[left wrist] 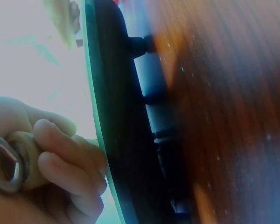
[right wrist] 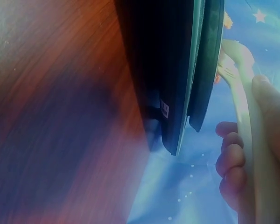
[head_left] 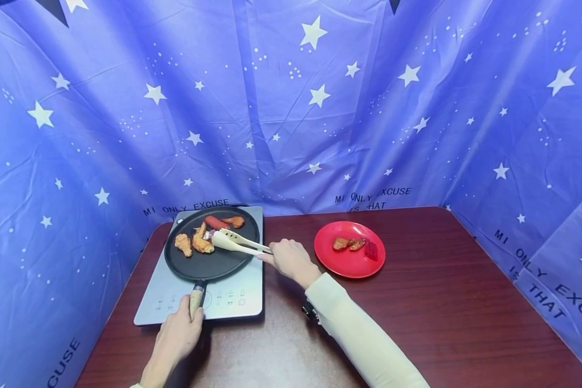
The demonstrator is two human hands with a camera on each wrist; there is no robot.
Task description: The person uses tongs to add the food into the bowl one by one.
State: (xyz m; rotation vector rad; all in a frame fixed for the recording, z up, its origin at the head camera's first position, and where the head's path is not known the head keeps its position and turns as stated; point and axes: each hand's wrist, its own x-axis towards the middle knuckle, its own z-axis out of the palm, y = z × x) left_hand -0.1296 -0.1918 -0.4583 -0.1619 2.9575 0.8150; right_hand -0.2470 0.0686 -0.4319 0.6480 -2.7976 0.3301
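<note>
My left hand (head_left: 177, 330) grips the wooden handle (head_left: 196, 303) of a flat black frying pan (head_left: 215, 270); the handle's ring end (left wrist: 7, 163) shows in the left wrist view. With my right hand (head_left: 293, 262) I hold cream-coloured tongs (head_left: 242, 248), their tips low over the pan. Something small and pinkish is at the tips, partly hidden; whether it is pinched I cannot tell. In the pan lie a fried chicken drumstick (head_left: 183, 245), a chicken wing (head_left: 202, 243), a red sausage (head_left: 215, 222) and a browned piece (head_left: 235, 221).
Under the pan is a silver induction cooker (head_left: 150, 310), on a dark red wooden table (head_left: 446, 302). A red plate (head_left: 346, 270) to the right bears two browned pieces (head_left: 340, 244) and a dark red piece (head_left: 371, 249). Blue star-patterned cloth (head_left: 281, 108) surrounds the table.
</note>
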